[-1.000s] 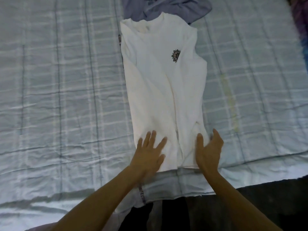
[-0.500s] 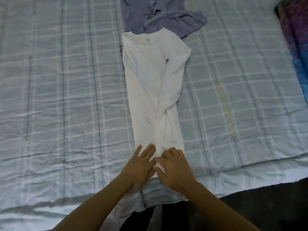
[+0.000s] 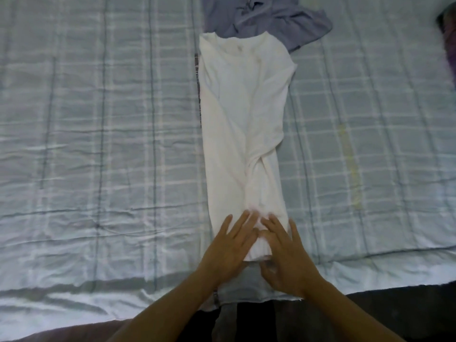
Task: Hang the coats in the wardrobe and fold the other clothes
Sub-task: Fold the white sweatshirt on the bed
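A white shirt [image 3: 243,124] lies on the bed, folded lengthwise into a narrow strip with its collar at the far end. My left hand [image 3: 230,245] rests flat on the strip's near end, fingers spread. Beside it, my right hand [image 3: 286,253] also lies on the hem with straight fingers, its thumb down at the hem's near edge. The two hands almost touch. A crumpled grey-blue garment [image 3: 266,18] sits just beyond the shirt's collar.
The bed is covered by a pale blue plaid sheet [image 3: 98,144] with wrinkles. Its near edge runs below my wrists, with dark floor [image 3: 407,307] beyond. A dark purple and blue object [image 3: 447,33] shows at the far right edge.
The shirt's right side was folded over the middle, narrowing it and hiding its chest emblem. My right hand moved left to join my left at the hem, then both flattened out.
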### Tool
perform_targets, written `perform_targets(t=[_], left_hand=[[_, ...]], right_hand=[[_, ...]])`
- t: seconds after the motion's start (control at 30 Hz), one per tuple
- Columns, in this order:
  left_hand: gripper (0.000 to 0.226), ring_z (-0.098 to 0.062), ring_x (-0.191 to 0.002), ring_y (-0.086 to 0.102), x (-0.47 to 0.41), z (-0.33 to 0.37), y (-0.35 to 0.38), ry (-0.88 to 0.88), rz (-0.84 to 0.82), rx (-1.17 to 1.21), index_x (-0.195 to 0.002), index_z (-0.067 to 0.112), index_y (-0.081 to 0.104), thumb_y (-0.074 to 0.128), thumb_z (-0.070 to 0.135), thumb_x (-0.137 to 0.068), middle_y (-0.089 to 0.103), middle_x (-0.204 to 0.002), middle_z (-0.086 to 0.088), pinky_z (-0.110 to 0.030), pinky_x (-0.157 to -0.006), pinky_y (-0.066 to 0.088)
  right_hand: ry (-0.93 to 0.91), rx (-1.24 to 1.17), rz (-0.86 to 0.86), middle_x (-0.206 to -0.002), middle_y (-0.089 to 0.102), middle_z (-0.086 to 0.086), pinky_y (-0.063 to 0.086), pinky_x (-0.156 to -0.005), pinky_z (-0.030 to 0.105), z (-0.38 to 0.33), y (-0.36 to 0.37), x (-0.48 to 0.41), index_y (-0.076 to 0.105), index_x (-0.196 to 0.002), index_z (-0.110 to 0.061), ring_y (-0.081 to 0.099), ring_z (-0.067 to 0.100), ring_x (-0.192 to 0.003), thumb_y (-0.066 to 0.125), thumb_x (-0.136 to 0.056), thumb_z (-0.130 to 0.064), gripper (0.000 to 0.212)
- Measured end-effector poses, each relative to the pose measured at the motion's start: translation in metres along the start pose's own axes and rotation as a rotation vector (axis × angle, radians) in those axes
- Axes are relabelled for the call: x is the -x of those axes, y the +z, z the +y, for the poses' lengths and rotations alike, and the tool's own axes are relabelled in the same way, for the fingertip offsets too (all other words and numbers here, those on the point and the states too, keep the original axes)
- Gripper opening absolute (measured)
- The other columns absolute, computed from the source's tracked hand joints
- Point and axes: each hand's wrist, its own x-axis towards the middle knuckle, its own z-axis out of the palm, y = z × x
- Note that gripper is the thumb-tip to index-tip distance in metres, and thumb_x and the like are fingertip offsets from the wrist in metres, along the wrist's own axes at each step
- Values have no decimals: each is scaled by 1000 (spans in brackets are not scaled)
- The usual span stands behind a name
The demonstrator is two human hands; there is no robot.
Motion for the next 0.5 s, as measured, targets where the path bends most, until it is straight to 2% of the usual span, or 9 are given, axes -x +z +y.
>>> perform_targets(t=[0.03,0.1,0.17,0.2,0.27,0.3,0.37,0.43,0.5], left_hand=[[54,-32,-140,28,-5,2,3,4,53,-15,-130,9,45,59,39,-87,32,-150,-18,-53,-107,29],[52,-32,-130,45,-14,3,5,4,41,-48,-121,10,45,65,37,-82,48,-139,-19,-50,-98,43],[57,-32,-113,60,-20,1,3,9,16,-107,-116,10,45,75,32,-73,62,-122,-20,-43,-88,53],[57,-32,-105,64,-23,-1,0,9,25,-114,-115,9,45,76,28,-72,66,-114,-19,-39,-83,55],[53,-28,-90,67,-24,-6,-7,20,67,-87,-113,8,46,75,23,-72,69,-98,-13,-32,-72,55],[46,-25,-82,66,-24,-9,-10,38,87,-60,-111,8,48,71,22,-75,68,-91,-10,-30,-67,54],[28,-20,-70,61,-20,-10,-14,63,79,-27,-106,9,51,56,25,-83,64,-80,-5,-28,-59,50],[24,-19,-64,58,-13,-6,-16,50,41,-10,-100,11,53,50,30,-86,61,-73,-3,-27,-54,47],[16,-20,-62,58,-8,-1,-16,41,5,-21,-96,11,50,52,21,-83,60,-70,-3,-27,-52,46]], right_hand=[[13,23,8,-152,28,10,12,-114,53,2,5,4,37,-138,-10,14,25,-146,64,-72,-30,74],[51,64,43,-150,31,10,18,-112,49,5,12,4,36,-137,-11,18,23,-144,72,-68,-19,79],[88,118,76,-141,46,11,24,-108,46,5,13,-2,42,-131,-11,31,24,-136,78,-59,-9,80],[98,138,98,-134,53,11,26,-105,46,4,12,-6,45,-128,-11,37,24,-131,76,-60,-11,74],[105,151,146,-122,62,6,28,-101,43,0,6,-14,49,-122,-14,46,22,-121,62,-70,-24,55],[117,129,141,-118,63,3,28,-100,39,-2,0,-17,51,-121,-16,52,20,-116,56,-71,-31,52],[110,47,50,-116,63,-3,28,-98,30,-5,-14,-15,52,-122,-21,58,16,-107,55,-70,-42,56],[79,-59,-42,-121,61,-8,26,-101,22,-4,-24,-8,51,-127,-26,54,8,-110,54,-75,-51,58],[151,-213,-91,-126,55,-15,26,-105,19,-2,-37,-3,52,-128,-31,47,-1,-115,42,-83,-64,57]])
